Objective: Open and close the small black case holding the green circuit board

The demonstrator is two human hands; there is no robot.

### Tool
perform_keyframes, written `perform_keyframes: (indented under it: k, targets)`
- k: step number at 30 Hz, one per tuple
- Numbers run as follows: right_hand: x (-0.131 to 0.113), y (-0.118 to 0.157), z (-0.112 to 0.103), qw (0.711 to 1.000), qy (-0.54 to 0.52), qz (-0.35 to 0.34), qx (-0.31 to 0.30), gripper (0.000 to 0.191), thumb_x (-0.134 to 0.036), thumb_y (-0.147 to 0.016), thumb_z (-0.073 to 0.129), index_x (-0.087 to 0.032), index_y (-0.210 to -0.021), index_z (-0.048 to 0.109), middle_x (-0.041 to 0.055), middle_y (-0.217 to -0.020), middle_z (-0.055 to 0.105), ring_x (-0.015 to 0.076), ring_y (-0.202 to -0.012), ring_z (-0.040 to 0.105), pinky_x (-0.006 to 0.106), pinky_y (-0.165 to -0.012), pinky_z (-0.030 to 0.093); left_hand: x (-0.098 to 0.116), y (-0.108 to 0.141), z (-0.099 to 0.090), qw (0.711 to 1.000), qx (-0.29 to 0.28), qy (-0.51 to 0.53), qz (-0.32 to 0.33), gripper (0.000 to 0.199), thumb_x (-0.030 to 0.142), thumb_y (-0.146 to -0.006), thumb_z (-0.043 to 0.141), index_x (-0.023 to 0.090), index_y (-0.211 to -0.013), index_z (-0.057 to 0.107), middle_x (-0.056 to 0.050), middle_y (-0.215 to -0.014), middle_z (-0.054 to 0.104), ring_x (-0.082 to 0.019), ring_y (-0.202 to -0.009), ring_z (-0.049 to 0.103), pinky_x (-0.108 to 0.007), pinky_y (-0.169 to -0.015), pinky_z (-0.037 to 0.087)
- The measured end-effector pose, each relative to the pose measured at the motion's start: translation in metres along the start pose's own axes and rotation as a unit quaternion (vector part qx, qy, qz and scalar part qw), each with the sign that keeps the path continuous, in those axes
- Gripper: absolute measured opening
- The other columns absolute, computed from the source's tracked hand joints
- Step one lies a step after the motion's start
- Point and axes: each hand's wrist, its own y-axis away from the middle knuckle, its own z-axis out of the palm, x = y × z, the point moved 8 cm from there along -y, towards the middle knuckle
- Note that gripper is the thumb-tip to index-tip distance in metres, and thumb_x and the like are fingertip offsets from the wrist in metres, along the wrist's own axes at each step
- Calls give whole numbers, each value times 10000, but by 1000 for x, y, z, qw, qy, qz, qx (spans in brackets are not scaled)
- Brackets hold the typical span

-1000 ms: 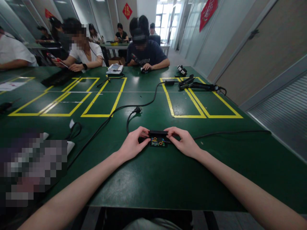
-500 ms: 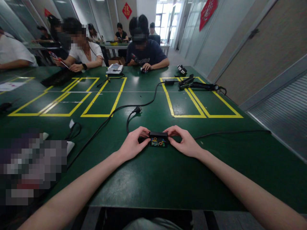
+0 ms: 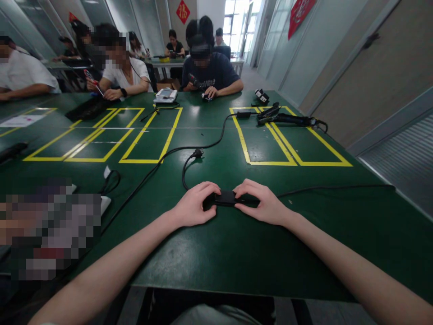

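Note:
A black power adapter [image 3: 226, 197] lies on the green table in front of me, its dark cover over the body so that no circuit board shows. My left hand [image 3: 198, 205] grips its left end, fingertips on the top edge and thumb at the near side. At the right end, my right hand [image 3: 262, 201] pinches it the same way. A short cord with a black power plug [image 3: 197, 154] curves out from behind my left hand. From beyond my right hand a thin black cable [image 3: 338, 187] runs right across the table.
Yellow tape outlines [image 3: 270, 163] mark the table [image 3: 216, 257]. A long black cable [image 3: 176, 148] crosses it to a black clamp-like tool [image 3: 287, 118]. A blurred-out object [image 3: 67, 225] lies at left. Across the table a person [image 3: 211, 74] handles a small item.
The adapter's cover has come down over the circuit board, which was exposed before. Both hands stay at its ends. The whole view has shifted slightly.

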Motion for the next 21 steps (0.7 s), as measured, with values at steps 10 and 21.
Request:
perform_keyframes:
  k: [10,21]
  targets:
    - [0,-2,6,997,71,-2,-30,286,-205,-833,708,-225,-1109,638,89,-1071,686,245,-972,666,397,-839,566,-3,-2,4,998,-20,-54,-3,171,208,-850,665,213,-1001,585,-72,-1178,705,-245,-1044,662,-408,-930,496]
    - [-8,-5,11,991,119,-11,-58,258,-272,-895,614,-175,-1134,624,99,-962,710,229,-833,639,372,-755,521,-1,-7,11,989,-50,-138,-23,329,154,-802,639,212,-1123,603,-68,-1067,704,-258,-986,637,-405,-908,492]
